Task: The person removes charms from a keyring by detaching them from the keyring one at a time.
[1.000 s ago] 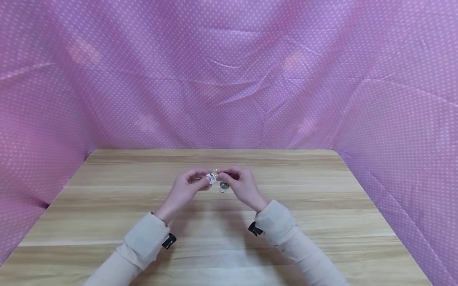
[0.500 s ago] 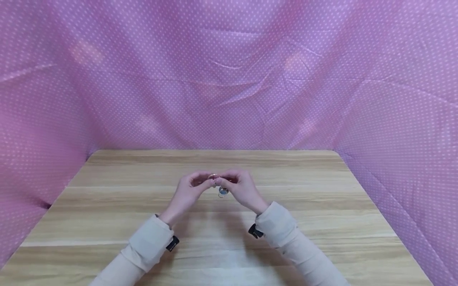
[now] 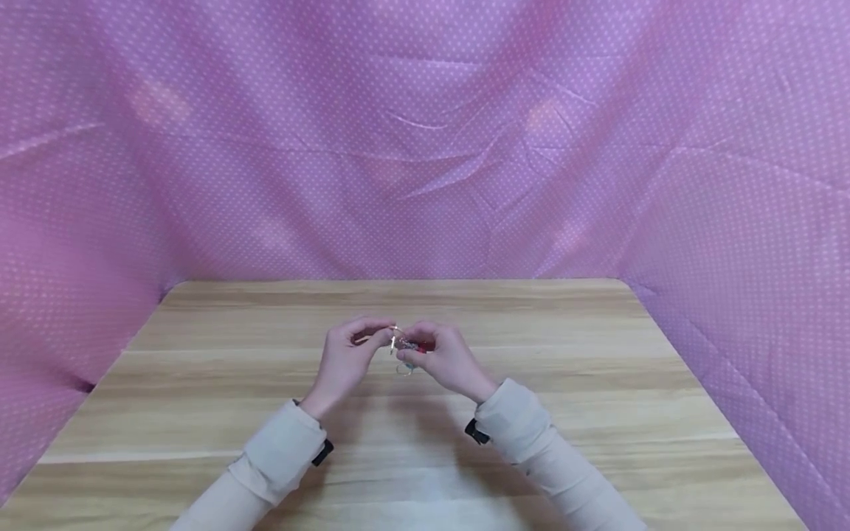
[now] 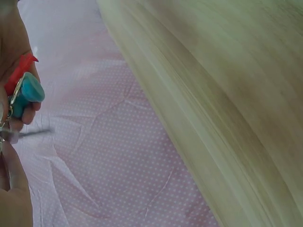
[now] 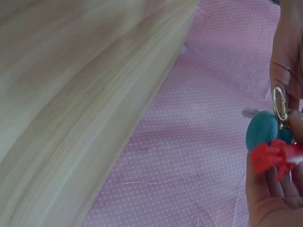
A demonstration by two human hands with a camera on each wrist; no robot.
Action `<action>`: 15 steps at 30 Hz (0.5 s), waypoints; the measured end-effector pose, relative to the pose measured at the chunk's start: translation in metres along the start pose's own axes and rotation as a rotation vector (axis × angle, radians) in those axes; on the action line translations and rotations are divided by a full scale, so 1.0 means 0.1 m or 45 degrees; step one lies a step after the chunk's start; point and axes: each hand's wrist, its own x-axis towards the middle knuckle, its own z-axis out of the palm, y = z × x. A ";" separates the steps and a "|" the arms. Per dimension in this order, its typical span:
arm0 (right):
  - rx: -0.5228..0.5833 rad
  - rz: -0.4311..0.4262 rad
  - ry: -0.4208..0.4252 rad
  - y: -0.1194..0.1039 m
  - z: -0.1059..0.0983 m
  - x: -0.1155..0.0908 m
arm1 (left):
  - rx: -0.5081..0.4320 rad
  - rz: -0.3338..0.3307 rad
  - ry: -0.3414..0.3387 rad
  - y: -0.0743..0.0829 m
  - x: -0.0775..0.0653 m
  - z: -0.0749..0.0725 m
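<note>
My left hand pinches the gold clasp end of a keychain in the head view. A thin, flat metal piece like a key hangs at those fingertips; in the left wrist view its grey blade is blurred. From the other side, my right hand holds the keychain's charms, thumb and fingers around them. These are a red plastic figure and a teal rounded piece, next to a gold oval clasp. Both hands are close together, raised above the table. Fingers hide part of the chain.
A wood-grain table spreads under both arms. Pink dotted cloth hangs behind it and along both sides. Each beige sleeve has a black strap piece near the wrist.
The left hand first held a silvery flat piece turned toward the camera; the hands then met, and now fingertips are slightly apart with that piece edge-on. Red figure now shows by the right hand.
</note>
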 end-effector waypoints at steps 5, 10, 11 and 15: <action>-0.024 -0.064 0.019 0.18 0.02 0.06 | 0.003 0.017 -0.002 0.00 -0.01 0.00; -0.092 -0.116 0.045 0.21 -0.03 0.05 | -0.001 0.034 -0.011 -0.01 0.00 0.01; -0.106 -0.118 0.051 0.20 -0.04 0.04 | -0.003 0.034 -0.013 -0.02 0.00 0.02; -0.157 -0.174 0.074 0.20 -0.06 0.03 | -0.028 0.016 -0.007 -0.05 -0.02 0.04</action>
